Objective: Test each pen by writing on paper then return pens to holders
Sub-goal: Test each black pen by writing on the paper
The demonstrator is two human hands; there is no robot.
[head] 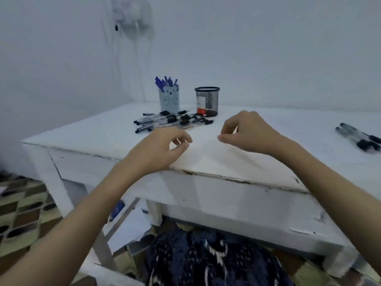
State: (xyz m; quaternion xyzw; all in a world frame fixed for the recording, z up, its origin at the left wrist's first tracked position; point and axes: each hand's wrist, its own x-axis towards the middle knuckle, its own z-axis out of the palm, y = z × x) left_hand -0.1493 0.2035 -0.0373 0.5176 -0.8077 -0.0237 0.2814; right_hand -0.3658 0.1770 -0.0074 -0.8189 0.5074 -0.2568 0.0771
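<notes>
Fingers (181, 141) loosely curled near black-capped pens (173, 120).

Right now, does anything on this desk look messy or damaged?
Yes. Black pens lie heaped loose beside the mesh holder, which holds none. A few more pens lie far right. The desk's front edge is chipped and cracked.

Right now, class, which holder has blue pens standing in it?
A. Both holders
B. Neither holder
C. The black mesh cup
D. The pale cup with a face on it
D: blue pens stand in the pale cup, while no pens rise above the mesh cup.
</notes>
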